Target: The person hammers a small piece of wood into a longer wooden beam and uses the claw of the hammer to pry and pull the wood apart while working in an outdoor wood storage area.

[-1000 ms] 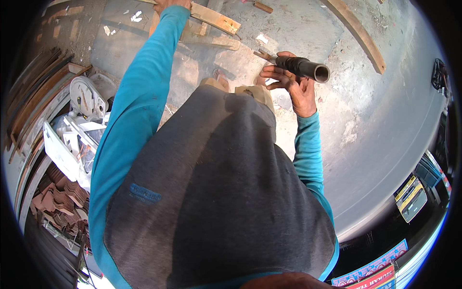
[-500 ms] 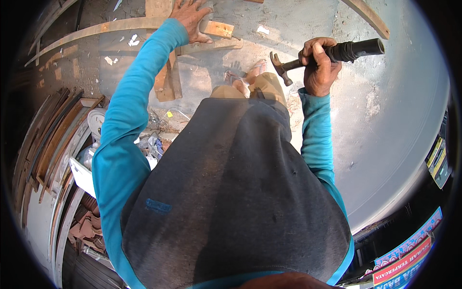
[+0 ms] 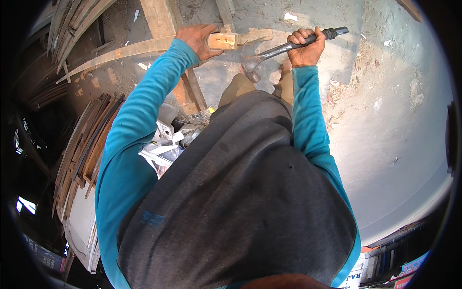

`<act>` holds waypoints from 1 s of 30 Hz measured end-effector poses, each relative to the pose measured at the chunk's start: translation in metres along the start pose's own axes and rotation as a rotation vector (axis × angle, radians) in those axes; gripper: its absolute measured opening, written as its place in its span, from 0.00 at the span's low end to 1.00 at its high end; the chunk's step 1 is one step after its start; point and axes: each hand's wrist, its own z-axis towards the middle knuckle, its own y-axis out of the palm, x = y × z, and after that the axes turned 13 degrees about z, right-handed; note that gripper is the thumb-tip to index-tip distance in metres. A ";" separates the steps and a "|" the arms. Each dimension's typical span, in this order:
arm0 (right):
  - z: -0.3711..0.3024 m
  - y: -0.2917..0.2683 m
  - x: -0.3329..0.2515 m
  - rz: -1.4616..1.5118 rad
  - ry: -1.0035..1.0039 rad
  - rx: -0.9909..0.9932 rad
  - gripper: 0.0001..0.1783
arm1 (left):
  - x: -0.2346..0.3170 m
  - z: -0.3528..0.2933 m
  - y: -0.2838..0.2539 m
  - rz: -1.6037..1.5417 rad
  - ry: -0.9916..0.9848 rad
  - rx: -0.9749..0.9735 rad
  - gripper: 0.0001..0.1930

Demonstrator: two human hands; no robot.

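Note:
My left hand point(image 3: 197, 42) is wrapped over a long wooden batten point(image 3: 224, 41), close to its squared end, with the fingers gripping its sides. My right hand point(image 3: 307, 46) is closed round the dark handle of a claw hammer point(image 3: 273, 52). The hammer slants down to the left, its head just right of and below the batten's end. A thin bent strand, perhaps a nail or wire, shows between the batten and the hammer head; I cannot tell which. Another wooden piece point(image 3: 257, 35) lies just beyond the batten's end.
Wide planks point(image 3: 188, 91) cross under the batten. At the left stands a stack of thin wooden strips point(image 3: 89, 139), with more lumber point(image 3: 79, 26) farther off. White plastic items point(image 3: 161, 149) lie beside my left arm. Debris point(image 3: 337, 96) is scattered on the concrete floor.
My right hand has brought the hammer left and lower, toward the batten's end, and turned its head downward. My left hand now grips the batten instead of lying spread on it. The view has shifted.

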 end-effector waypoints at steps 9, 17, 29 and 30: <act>0.025 -0.073 0.034 0.430 0.053 0.239 0.21 | 0.000 0.004 0.003 -0.016 -0.030 -0.040 0.33; 0.016 -0.073 0.030 0.336 -0.121 0.255 0.19 | -0.001 -0.002 0.004 0.011 0.051 0.057 0.31; -0.073 0.103 0.049 -0.531 -0.700 -0.022 0.14 | 0.000 0.002 -0.013 0.029 -0.009 -0.195 0.33; -0.075 0.105 0.050 -0.548 -0.695 -0.033 0.14 | 0.000 0.001 -0.010 0.013 -0.020 -0.190 0.33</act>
